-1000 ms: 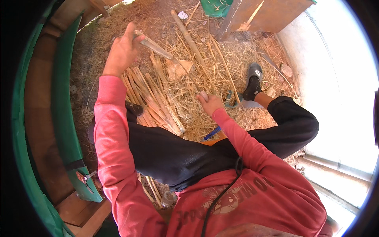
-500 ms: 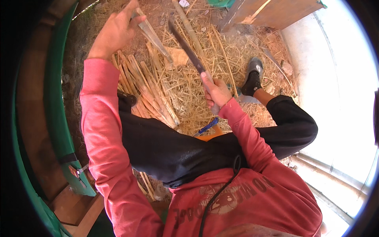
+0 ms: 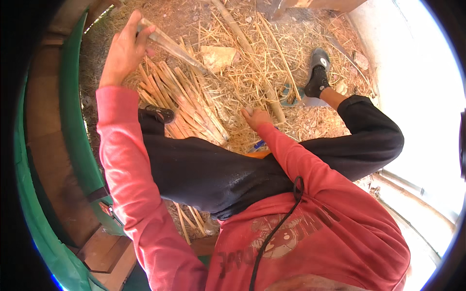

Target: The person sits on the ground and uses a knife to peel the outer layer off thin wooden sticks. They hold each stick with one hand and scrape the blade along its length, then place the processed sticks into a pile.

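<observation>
Head view, near to far: a red sweatshirt (image 3: 310, 228) and black trousers (image 3: 208, 167) occupied the near area. Beside some thin sticks (image 3: 186, 220), a clear object (image 3: 211, 226), possibly a container, was partly hidden; its contents could not be determined. A blue-handled tool (image 3: 258, 145) was located beside the right sleeve (image 3: 286, 153). The right hand (image 3: 257, 119) was positioned over straw (image 3: 238, 92), fingers curled closed as on a grip. Half a second earlier, that hand had presented a machete with its blade plainly visible; at this point the blade could not be distinguished. The change was judged to be one phase of a swing, with the opposite hand serving as support. A pile of split sticks (image 3: 187, 104) lay next to the left shoe (image 3: 165, 115). Farther out, the left hand (image 3: 121, 56) pinched a pale stick (image 3: 170, 44) between thumb and fingers; the stick slanted down, ending near a tan block (image 3: 218, 57). A long pole (image 3: 235, 28) extended to the far edge.
</observation>
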`<state>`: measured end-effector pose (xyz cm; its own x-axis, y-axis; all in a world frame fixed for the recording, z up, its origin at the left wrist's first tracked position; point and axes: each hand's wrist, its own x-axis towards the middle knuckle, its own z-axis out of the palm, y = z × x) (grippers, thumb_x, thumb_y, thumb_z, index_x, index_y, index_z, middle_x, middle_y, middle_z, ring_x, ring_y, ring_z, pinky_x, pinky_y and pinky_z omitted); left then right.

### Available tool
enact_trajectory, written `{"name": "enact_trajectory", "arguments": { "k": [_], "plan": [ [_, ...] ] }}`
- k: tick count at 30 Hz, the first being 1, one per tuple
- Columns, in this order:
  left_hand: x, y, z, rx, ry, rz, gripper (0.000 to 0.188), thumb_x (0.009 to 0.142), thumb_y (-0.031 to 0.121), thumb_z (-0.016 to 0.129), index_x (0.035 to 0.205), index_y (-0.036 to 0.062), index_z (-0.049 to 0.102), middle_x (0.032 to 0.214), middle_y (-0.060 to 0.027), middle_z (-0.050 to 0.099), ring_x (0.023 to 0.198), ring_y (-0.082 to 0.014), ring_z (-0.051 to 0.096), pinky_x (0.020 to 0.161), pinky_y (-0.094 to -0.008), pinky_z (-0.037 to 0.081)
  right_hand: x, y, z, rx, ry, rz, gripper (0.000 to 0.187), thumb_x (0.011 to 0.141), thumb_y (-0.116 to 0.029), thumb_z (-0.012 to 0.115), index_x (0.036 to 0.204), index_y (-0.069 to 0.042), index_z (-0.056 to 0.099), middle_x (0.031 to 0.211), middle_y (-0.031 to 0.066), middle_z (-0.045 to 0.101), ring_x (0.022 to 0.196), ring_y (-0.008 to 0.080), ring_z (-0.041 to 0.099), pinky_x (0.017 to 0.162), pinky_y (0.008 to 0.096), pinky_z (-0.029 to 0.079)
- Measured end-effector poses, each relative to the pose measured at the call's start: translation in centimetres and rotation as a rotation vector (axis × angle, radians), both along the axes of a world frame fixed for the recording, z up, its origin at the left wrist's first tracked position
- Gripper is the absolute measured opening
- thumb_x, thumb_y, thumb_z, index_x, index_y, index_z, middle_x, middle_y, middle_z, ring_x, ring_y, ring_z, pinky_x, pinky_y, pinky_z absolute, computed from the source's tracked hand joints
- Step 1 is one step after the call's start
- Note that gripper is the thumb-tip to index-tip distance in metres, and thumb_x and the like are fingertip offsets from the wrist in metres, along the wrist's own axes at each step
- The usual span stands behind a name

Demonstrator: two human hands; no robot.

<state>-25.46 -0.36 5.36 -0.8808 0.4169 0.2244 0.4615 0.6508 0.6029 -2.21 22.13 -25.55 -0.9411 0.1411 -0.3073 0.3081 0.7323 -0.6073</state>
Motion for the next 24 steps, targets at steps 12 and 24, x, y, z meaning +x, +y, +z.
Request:
{"name": "enact_trajectory", "arguments": {
  "k": [12,24],
  "plan": [
    [0.4,-0.3,0.3,-0.123,-0.046,0.075,0.027,0.101,0.023,0.056,0.12,0.0066,0.047,0.094,-0.0195,0.072,0.069,-0.0301,0.074,0.071,-0.0459,0.055,-3.8,0.9,11.1,-0.698,-0.058,-0.587,0.064,0.093,-0.064,0.057,0.073,-0.003,0.056,0.052,0.0015,0.046,0.04,0.0132,0.046,0.04,0.0309,0.04],
    [-0.5,0.6,-0.3,-0.107,0.012,0.088,0.054,0.099,0.028,0.059,0.142,0.0011,0.039,0.094,-0.0202,0.07,0.069,-0.0256,0.074,0.071,-0.0371,0.054,-5.0,-1.7,9.9,-0.418,0.428,-0.352,0.042,0.1,-0.04,0.058,0.095,0.0,0.069,0.067,0.0118,0.062,0.059,0.0196,0.064,0.056,0.0387,0.052]
  ]
}}
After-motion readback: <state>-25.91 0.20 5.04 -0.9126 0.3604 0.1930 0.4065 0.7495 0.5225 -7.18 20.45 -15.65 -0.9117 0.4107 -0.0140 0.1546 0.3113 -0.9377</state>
